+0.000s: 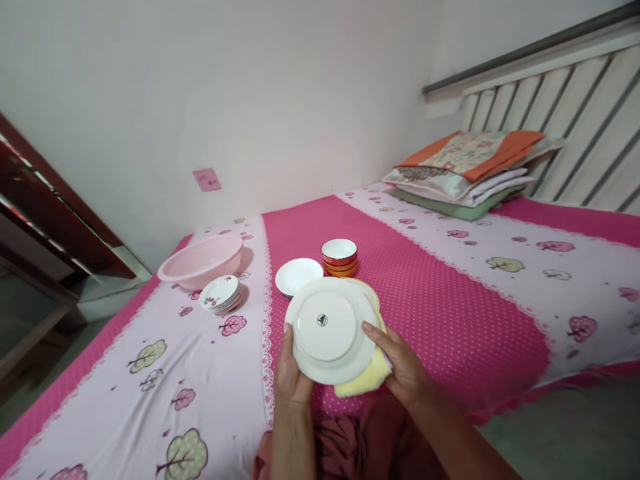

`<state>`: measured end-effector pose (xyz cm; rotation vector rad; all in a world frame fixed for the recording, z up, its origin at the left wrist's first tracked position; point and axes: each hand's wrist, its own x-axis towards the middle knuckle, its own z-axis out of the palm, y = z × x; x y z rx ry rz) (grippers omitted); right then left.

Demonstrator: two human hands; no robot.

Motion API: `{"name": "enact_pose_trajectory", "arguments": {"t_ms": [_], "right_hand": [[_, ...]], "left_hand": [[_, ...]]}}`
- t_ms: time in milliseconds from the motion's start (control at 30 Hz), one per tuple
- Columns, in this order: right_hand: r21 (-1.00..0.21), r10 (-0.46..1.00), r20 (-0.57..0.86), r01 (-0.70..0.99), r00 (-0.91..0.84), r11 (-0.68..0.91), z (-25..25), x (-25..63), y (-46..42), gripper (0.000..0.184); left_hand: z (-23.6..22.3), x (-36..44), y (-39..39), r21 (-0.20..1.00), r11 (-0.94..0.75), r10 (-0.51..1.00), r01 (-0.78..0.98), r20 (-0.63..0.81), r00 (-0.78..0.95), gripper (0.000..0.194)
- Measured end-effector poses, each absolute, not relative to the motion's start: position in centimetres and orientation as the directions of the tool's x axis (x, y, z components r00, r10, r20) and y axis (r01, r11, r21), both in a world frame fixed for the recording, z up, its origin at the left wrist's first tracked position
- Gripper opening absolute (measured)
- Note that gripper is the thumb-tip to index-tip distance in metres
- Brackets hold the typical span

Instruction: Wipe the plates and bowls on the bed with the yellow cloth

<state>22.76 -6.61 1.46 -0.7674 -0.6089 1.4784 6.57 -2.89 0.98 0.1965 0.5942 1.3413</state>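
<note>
A white plate (327,327) is held up over the bed, its underside with a small dark mark facing me. My left hand (291,370) is closed on the plate's left edge. At the right edge, my right hand (400,363) grips the plate together with a yellow cloth (367,377), which hangs below the rim. Just behind the held plate lies a white dish (299,275), and another yellow-rimmed plate (369,291) shows partly past it. A stack of bowls (340,257), red and orange outside and white inside, stands beyond.
A pink basin (203,261) sits at the left, with a stack of small flowered plates (220,295) in front of it. Folded bedding and pillows (465,170) are piled at the back right by the bed's slatted headboard (565,120). A wall (300,100) borders the bed's far side.
</note>
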Motion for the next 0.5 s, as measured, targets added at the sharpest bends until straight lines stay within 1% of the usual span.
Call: {"name": "enact_pose_trajectory", "arguments": {"t_ms": [67,133,200,267,300,333,367,400,433,467,500], "right_hand": [[-0.764,0.992,-0.114,-0.643,0.054,-0.053,1.4,23.3,-7.9,0.065],[-0.771,0.991,-0.114,-0.636,0.069,-0.044,1.3,24.0,-9.0,0.062],[-0.833,0.991,-0.087,-0.554,0.098,-0.018,1.3,24.7,-9.9,0.056],[-0.904,0.986,-0.053,-0.426,0.161,0.021,1.4,25.2,-10.8,0.050],[-0.943,0.979,0.007,-0.325,0.202,0.073,1.5,25.2,-11.3,0.047],[-0.971,0.965,0.122,-0.173,0.231,0.164,1.7,25.0,-11.8,0.042],[-0.960,0.935,0.273,0.008,0.227,0.279,1.9,24.7,-12.4,0.036],[-0.897,0.884,0.431,0.188,0.183,0.399,2.1,24.2,-13.0,0.029],[-0.796,0.821,0.562,0.337,0.103,0.502,2.3,23.5,-13.6,0.025],[-0.681,0.759,0.651,0.444,0.005,0.582,2.5,22.8,-14.2,0.024],[-0.596,0.714,0.696,0.494,-0.077,0.633,2.5,22.0,-14.7,0.021]], "left_hand": [[1.2,6.3,-4.4,0.559,0.263,0.941,-0.786,-0.328,0.082,0.047],[1.4,5.8,-6.2,0.678,0.279,0.936,-0.680,-0.351,0.034,0.039],[1.7,5.2,-8.3,0.806,0.253,0.940,-0.535,-0.336,-0.061,0.033],[2.0,4.7,-10.5,0.907,0.181,0.935,-0.381,-0.279,-0.221,0.034],[2.3,4.6,-11.6,0.933,0.136,0.930,-0.332,-0.236,-0.283,0.038],[2.5,4.7,-12.6,0.941,0.108,0.928,-0.321,-0.211,-0.308,0.044],[2.7,4.9,-13.5,0.930,0.099,0.937,-0.354,-0.207,-0.283,0.052],[3.0,5.2,-14.4,0.900,0.110,0.952,-0.421,-0.218,-0.217,0.059],[3.3,5.6,-15.0,0.854,0.144,0.962,-0.499,-0.239,-0.131,0.063],[3.5,6.0,-15.6,0.802,0.193,0.962,-0.565,-0.269,-0.053,0.063],[3.8,6.4,-16.0,0.757,0.235,0.955,-0.610,-0.297,0.000,0.059]]}}
